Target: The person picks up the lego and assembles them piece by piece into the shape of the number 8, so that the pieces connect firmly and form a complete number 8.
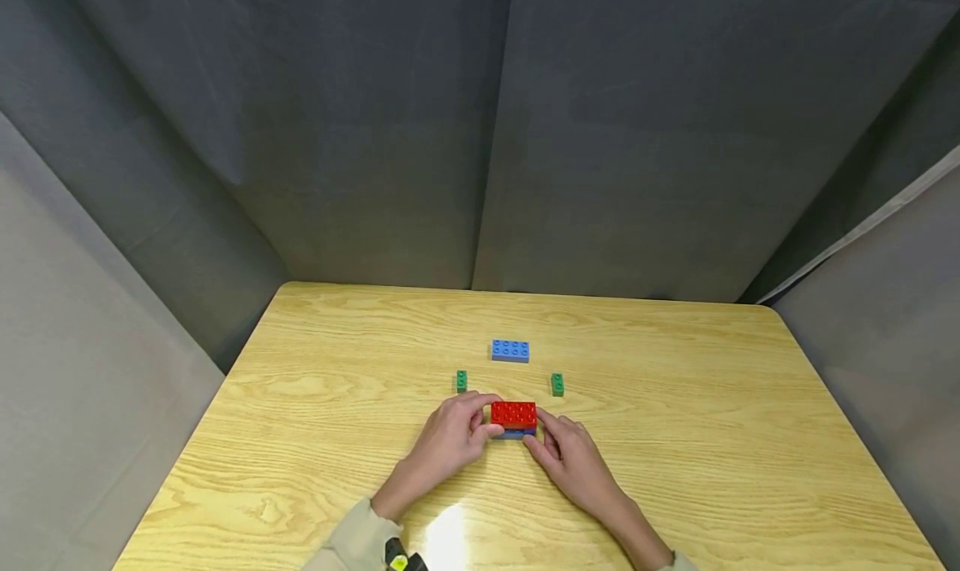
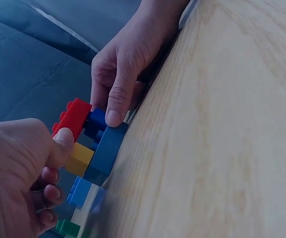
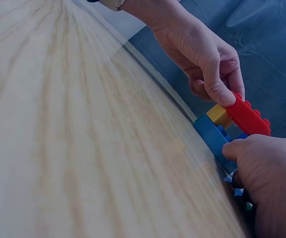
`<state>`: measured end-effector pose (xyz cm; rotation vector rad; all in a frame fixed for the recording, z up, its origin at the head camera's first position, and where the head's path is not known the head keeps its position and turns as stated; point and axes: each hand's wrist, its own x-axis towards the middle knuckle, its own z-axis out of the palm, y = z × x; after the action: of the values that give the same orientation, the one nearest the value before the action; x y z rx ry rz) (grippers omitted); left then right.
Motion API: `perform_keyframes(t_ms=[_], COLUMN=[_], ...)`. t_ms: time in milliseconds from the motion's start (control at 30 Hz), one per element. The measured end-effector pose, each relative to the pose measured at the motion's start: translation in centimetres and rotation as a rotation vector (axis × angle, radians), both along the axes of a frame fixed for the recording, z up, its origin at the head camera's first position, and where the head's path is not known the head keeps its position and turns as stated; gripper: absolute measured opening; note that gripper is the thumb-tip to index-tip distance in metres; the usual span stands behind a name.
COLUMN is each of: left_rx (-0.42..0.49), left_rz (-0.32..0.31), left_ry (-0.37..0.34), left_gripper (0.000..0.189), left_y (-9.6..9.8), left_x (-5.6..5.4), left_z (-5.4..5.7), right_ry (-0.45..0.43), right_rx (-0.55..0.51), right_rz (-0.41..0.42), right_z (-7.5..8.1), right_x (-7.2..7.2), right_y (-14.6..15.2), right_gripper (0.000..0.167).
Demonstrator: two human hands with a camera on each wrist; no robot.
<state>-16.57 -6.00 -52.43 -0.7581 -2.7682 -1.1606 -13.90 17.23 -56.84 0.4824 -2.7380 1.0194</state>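
A red brick (image 1: 513, 414) sits on top of a small stack at the front middle of the table. Under it are a yellow block (image 2: 79, 159) on the left and a dark blue block (image 2: 96, 123) on the right, both above a long blue brick (image 2: 107, 153) lying on the wood. My left hand (image 1: 452, 429) pinches the red brick's left end between thumb and forefinger. At the stack's right end, my right hand (image 1: 576, 461) grips the long blue brick, thumb on its near face; its forefinger is partly hidden behind the stack.
Beyond the stack lies another blue brick (image 1: 510, 351). Two small green bricks (image 1: 461, 381) stand apart, one on each side, the right green brick (image 1: 557, 384) past my right fingers. Grey curtains (image 1: 375, 137) border the wooden table (image 1: 300, 404).
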Motion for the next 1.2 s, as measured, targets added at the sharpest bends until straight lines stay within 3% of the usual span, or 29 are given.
perform_keyframes(t_ms=[333,633,1200], left_rx=[-0.025,-0.021,-0.020], left_rz=[0.011,0.019,0.021], left_ry=[-0.006,-0.006,-0.040], left_gripper=[0.035,0.034,0.036], left_y=[0.3,0.3,0.0], left_x=[0.1,0.0,0.0], left_z=[0.0,-0.2,-0.1], right_ry=[0.008,-0.054,-0.068], right_rx=[-0.021,-0.268,-0.221], right_rz=[0.010,0.140,0.180], right_z=[0.2,1.3,2.2], right_x=[0.0,-0.7,-1.3], right_y=[0.1,0.5,0.4], right_gripper=[0.051,0.053,0.038])
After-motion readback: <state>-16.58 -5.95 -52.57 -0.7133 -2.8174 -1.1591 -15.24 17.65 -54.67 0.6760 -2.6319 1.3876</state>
